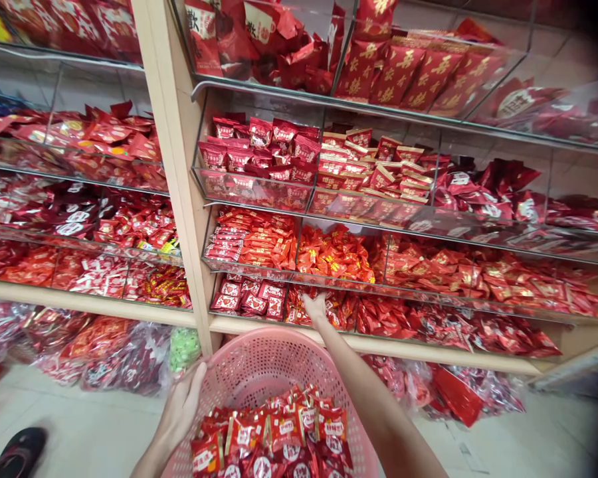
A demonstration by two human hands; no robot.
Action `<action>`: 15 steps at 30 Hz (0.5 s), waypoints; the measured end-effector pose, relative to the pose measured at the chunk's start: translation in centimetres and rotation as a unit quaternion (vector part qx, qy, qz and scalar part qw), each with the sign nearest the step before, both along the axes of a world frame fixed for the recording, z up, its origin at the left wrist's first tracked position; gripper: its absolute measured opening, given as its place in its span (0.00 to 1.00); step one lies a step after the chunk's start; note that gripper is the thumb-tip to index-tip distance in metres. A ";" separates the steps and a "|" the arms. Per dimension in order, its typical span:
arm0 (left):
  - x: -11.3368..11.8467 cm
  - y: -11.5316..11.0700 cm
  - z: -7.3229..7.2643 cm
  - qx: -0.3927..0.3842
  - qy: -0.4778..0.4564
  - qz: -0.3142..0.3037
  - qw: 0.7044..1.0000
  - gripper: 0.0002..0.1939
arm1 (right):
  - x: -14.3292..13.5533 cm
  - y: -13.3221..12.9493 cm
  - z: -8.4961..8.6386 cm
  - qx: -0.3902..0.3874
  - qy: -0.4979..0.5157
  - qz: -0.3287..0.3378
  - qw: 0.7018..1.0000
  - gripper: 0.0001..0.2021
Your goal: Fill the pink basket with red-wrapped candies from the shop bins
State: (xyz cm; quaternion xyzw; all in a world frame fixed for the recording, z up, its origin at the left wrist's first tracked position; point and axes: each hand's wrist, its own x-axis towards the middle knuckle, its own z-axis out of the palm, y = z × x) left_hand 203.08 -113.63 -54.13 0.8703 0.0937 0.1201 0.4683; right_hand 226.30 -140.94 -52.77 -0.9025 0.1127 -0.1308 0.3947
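A pink plastic basket (274,342) with a perforated wall stands before me, partly filled with red snack packets (284,431). My left hand (187,398) is closed on its left rim, the fingers pointing away from me. Stretched out over the basket's far right side, my right hand (315,307) is in a bottom-shelf compartment among small red wrapped sweets (299,312). Its thumb and fingers look apart, though the tips are partly lost among the wrappers. Left of it in the same row lie red and white square packets (253,299).
Clear-fronted shelves of red packets rise ahead, split by a wooden upright (172,166). A wooden ledge (379,346) edges the bottom shelf. Plastic bags of sweets (124,355) lie on the floor beneath, with a green bag (183,348) among them. A dark shoe (22,451) shows at lower left.
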 end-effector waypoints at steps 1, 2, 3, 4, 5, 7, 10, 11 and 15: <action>0.0 0.0 -0.1 0.000 0.000 0.001 1.000 0.26 | 0.1 0.4 0.0 -0.004 -0.001 0.008 1.000 0.29; -0.1 0.1 -0.2 0.001 -0.001 0.001 1.000 0.26 | 0.2 0.7 -0.1 -0.010 -0.001 0.016 1.000 0.29; -0.1 0.1 -0.2 0.002 -0.001 0.002 1.000 0.26 | 0.4 1.0 -0.1 -0.018 0.002 0.023 1.000 0.29; -0.2 0.1 -0.3 0.003 0.001 0.002 1.000 0.26 | 0.6 1.2 -0.1 -0.027 0.007 0.028 0.999 0.30; -0.2 0.2 -0.3 0.003 0.003 0.003 1.000 0.26 | 0.8 1.4 0.0 -0.036 0.013 0.032 0.999 0.30; -0.3 0.2 -0.3 0.004 0.006 0.003 1.000 0.26 | 1.1 1.4 0.0 -0.053 0.029 0.039 0.997 0.28; -0.2 0.3 -0.3 0.001 0.001 -0.001 1.000 0.26 | 1.2 1.1 0.2 -0.071 0.047 0.056 0.995 0.18; -0.2 0.3 -0.3 0.000 -0.002 -0.003 1.000 0.26 | 1.2 0.9 0.2 -0.074 0.050 0.062 0.994 0.15; 0.0 0.1 -0.4 -0.006 -0.001 0.003 1.000 0.26 | 1.0 0.2 0.5 -0.076 0.046 0.077 0.993 0.13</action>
